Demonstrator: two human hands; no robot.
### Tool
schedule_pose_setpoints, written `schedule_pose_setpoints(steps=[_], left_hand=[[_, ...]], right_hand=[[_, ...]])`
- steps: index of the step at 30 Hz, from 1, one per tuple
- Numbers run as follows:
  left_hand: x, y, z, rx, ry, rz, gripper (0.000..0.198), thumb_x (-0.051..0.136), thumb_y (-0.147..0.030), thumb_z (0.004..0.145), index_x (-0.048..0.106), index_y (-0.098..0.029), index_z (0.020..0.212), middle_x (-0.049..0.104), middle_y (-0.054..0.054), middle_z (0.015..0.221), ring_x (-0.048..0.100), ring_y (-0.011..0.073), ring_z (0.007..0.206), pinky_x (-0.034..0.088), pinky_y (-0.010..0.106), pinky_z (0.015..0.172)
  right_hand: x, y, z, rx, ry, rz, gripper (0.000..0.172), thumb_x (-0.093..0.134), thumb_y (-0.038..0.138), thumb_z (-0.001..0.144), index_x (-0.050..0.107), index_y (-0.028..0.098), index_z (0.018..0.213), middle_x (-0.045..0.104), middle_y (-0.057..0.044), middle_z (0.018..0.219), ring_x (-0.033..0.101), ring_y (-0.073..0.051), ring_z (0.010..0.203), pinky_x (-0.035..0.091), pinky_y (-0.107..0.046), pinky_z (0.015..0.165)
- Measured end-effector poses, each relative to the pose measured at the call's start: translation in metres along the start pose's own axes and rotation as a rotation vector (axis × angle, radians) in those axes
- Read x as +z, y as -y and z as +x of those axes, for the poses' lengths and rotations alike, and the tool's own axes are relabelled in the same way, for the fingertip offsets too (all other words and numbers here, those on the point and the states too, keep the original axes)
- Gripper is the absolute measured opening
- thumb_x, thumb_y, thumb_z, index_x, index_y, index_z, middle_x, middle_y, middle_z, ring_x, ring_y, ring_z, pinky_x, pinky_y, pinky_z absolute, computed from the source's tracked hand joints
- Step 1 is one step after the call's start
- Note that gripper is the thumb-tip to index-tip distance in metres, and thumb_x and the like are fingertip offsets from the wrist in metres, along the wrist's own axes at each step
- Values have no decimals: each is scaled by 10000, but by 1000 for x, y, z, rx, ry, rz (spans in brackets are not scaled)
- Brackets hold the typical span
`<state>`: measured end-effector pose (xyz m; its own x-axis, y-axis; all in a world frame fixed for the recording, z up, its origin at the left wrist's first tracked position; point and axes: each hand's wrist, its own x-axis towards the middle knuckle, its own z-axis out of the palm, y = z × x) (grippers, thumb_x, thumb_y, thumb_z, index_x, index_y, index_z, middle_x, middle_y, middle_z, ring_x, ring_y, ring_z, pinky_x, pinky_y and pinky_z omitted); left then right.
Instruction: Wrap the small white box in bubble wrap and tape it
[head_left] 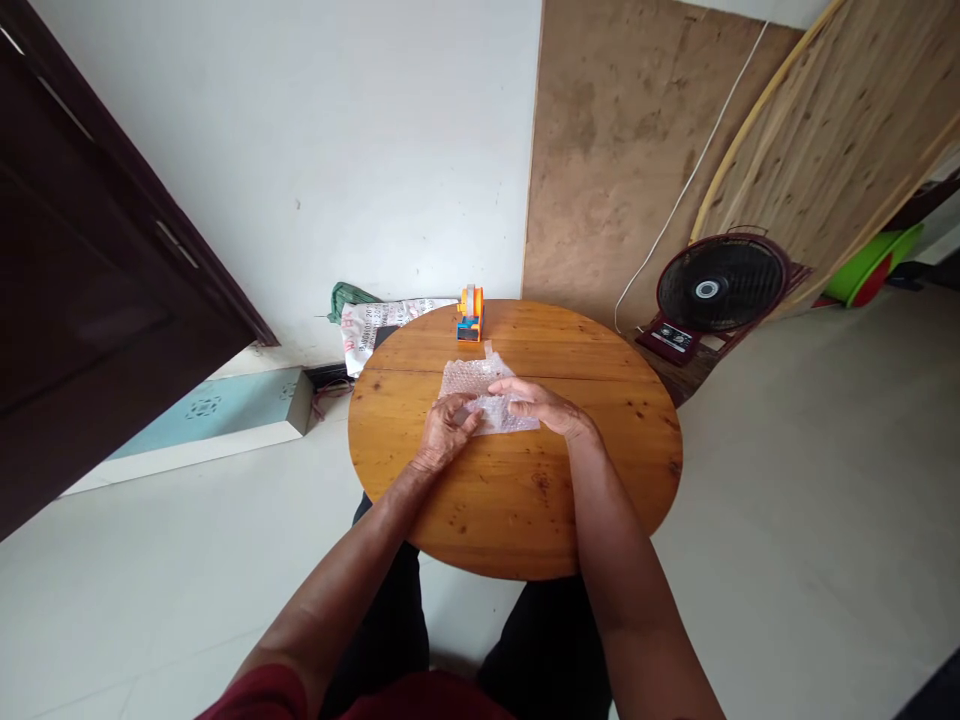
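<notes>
A sheet of clear bubble wrap lies on the round wooden table, its near part folded over into a flat bundle. Whatever may be inside the fold cannot be made out. At the left end of the fold, my left hand has its fingers and thumb closed on the bubble wrap. My right hand rests over the right side, fingers stretched out and thumb apart, touching the plastic. Just beyond the sheet's far edge is a short strip of tape.
An orange and blue tape dispenser stands at the table's far edge. To the right is a dark red fan beside a wooden board. A printed sack and a pale blue box lie left, near a dark door.
</notes>
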<state>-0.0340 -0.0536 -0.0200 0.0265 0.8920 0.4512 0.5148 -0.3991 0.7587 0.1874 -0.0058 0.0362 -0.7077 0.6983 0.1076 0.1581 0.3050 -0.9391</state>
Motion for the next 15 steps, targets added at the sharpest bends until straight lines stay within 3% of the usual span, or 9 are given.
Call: schedule_pose_setpoints(steps=[2, 5, 9, 15], left_hand=[[-3, -1, 5, 4, 48, -11, 252, 602, -405, 834, 688, -174, 886, 720, 99, 998, 663, 226, 903, 517, 378, 859], [-7, -4, 17, -6, 129, -32, 215, 639, -380, 801, 680, -170, 788, 691, 81, 923, 631, 200, 818, 484, 328, 761], [-5, -5, 27, -87, 133, -139, 182, 718, -341, 704, 656, -170, 696, 624, 39, 779, 555, 167, 722, 425, 298, 693], [4, 4, 24, -185, 84, -284, 262, 706, -399, 715, 590, -165, 687, 542, 0, 676, 472, 123, 636, 386, 253, 609]], right_hand=[[0, 4, -2, 39, 2, -71, 561, 737, 507, 753, 613, 246, 1233, 630, -31, 1239, 551, -247, 1164, 405, -353, 990], [3, 0, 2, 132, -130, -138, 366, 740, 430, 721, 672, 208, 1003, 675, -9, 971, 595, -195, 894, 441, -305, 808], [6, -12, 9, 212, -290, -109, 231, 678, 400, 704, 634, 173, 702, 586, 20, 658, 496, -130, 632, 360, -254, 605], [6, -26, 13, 264, -337, -95, 228, 665, 399, 675, 635, 175, 701, 517, 50, 585, 416, -105, 554, 284, -247, 547]])
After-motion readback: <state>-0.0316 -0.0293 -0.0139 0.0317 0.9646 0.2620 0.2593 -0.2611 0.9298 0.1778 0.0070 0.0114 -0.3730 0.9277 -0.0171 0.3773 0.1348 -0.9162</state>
